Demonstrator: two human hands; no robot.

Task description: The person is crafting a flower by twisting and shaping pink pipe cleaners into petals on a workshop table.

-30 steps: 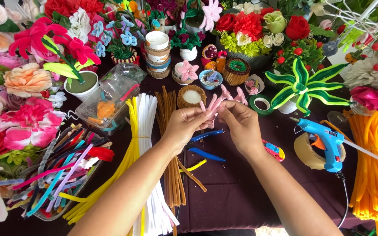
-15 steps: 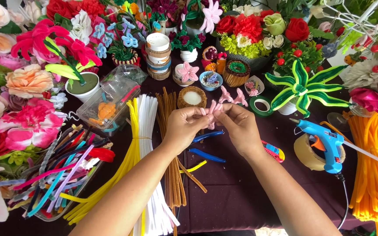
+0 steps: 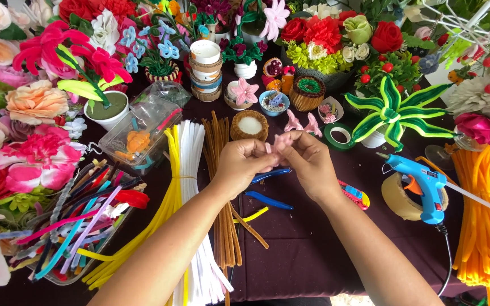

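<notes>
A small pink pipe-cleaner piece (image 3: 279,141) is pinched between the fingertips of the left hand (image 3: 244,164) and the right hand (image 3: 308,163), held above the dark tabletop (image 3: 313,249) at the middle of the view. Most of the piece is covered by the fingers, so its shape cannot be made out; only a few pink loops are seen at the top. Beneath the hands, blue-handled pliers (image 3: 267,187) are partly hidden, with only the handles showing. A red and blue cutter (image 3: 355,194) is half covered by the right wrist. Bundles of yellow pipe cleaners (image 3: 165,192), white pipe cleaners (image 3: 194,170) and brown pipe cleaners (image 3: 218,141) lie to the left, their lower ends crossed by the left forearm or cut off at the bottom edge. A blue glue gun (image 3: 421,184) rests over a roll of tape (image 3: 399,199) to the right, and orange pipe cleaners (image 3: 480,226) run out of the frame. Two finished pink flowers (image 3: 303,123) stand just behind the hands. The many flowers at the back are cut off by the edges.
</notes>
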